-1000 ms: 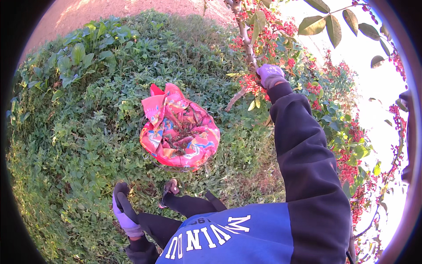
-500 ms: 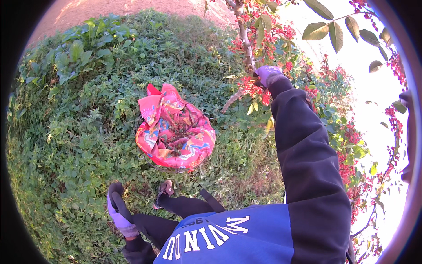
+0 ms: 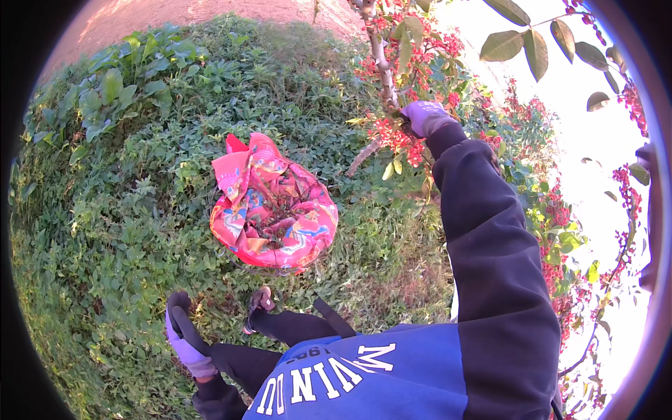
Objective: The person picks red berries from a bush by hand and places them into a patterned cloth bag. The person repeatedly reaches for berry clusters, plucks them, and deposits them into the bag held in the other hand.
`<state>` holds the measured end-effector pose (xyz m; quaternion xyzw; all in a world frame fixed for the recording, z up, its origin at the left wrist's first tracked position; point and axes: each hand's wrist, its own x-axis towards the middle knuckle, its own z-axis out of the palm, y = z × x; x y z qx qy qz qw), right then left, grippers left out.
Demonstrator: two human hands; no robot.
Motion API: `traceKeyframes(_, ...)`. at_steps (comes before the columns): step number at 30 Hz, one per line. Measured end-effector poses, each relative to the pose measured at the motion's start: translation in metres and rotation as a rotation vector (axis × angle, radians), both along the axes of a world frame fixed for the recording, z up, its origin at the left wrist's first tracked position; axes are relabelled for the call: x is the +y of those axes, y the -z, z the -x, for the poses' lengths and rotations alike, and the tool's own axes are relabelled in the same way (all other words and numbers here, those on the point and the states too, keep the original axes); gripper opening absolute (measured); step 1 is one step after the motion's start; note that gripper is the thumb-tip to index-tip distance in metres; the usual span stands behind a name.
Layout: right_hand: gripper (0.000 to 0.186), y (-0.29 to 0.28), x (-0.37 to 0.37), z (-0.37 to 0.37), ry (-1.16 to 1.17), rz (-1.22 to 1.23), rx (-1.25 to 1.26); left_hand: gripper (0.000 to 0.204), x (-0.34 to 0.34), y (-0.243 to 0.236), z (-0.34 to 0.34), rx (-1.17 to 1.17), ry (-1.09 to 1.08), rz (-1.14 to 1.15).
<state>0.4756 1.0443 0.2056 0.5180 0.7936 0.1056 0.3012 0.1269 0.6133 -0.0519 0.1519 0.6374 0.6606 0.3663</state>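
My right hand [image 3: 425, 119], in a purple glove with a dark palm, reaches out beside a thorny trunk [image 3: 383, 66]. Its fingers are closed at a red berry cluster [image 3: 392, 136]; the exact grip is partly hidden behind the glove. My left hand [image 3: 187, 336], gloved the same way, hangs low at the left by my leg. Its fingers are stretched out and hold nothing I can see. Between the hands, a round basket lined with pink patterned cloth [image 3: 311, 234] stands on the ground, with dark twiggy bits inside.
Low green weeds [image 3: 126, 217] cover the ground, with bare reddish soil [image 3: 266, 10] beyond them. More red berry branches [image 3: 623, 238] and a leafy twig [image 3: 535, 52] hang at the right. My shoe [image 3: 262, 299] is just below the basket.
The basket and trunk sit slightly further left in the picture. My right hand remains at the berry cluster, and my left hand still hangs low.
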Motion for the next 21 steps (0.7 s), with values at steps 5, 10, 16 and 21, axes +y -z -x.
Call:
traceKeyframes(5,0.025,-0.021,0.007,-0.037,0.158,-0.057,1.067,0.040,-0.005,0.001,0.002,-0.052,-0.026,-0.028)
traceKeyframes(10,0.027,-0.026,-0.003,-0.067,0.372,-0.234,1.321,0.042,-0.006,-0.004,0.004,-0.037,-0.003,-0.008)
traceKeyframes(16,0.044,0.006,-0.020,-0.073,0.437,-0.115,1.013,0.043,0.003,-0.013,0.001,-0.022,-0.003,-0.038)
traceKeyframes(21,0.036,0.033,-0.043,-0.055,0.239,-0.169,0.511,0.043,0.011,-0.018,-0.007,0.008,0.027,-0.029)
